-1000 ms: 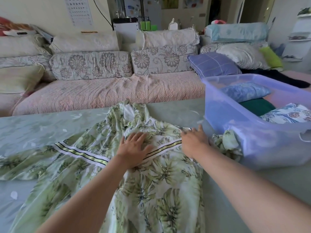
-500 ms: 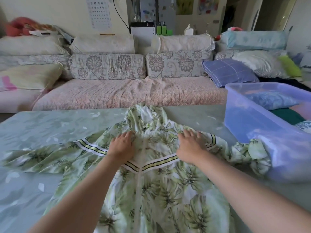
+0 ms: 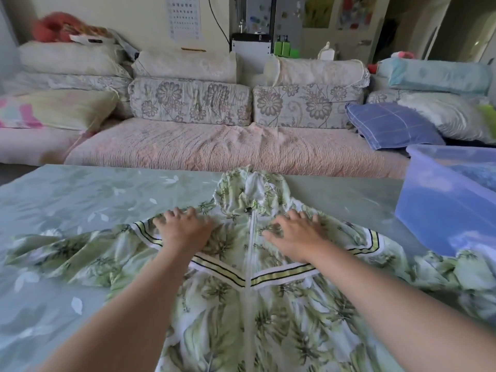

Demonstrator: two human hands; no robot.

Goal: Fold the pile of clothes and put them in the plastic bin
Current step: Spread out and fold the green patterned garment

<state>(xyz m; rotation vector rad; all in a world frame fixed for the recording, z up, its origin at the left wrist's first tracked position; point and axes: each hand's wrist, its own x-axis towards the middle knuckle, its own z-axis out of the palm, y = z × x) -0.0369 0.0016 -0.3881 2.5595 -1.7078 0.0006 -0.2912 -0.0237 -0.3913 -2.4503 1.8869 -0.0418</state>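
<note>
A green leaf-print jacket (image 3: 268, 318) is lying front up on the table (image 3: 80, 200), its collar pointing away from the person and its white zipper (image 3: 251, 237) running down the middle. The left hand (image 3: 185, 230) is pressing flat on the chest to one side of the zipper, fingers spread and grasping nothing. The right hand (image 3: 295, 234) is doing the same on the other side, also released and flat. One sleeve is stretching out to the left; the other is bunching up just beside the blue plastic bin (image 3: 442, 210) standing at the table's right edge. A sofa (image 3: 214, 149) with a blue pillow (image 3: 391, 124) is sitting behind the table.
</note>
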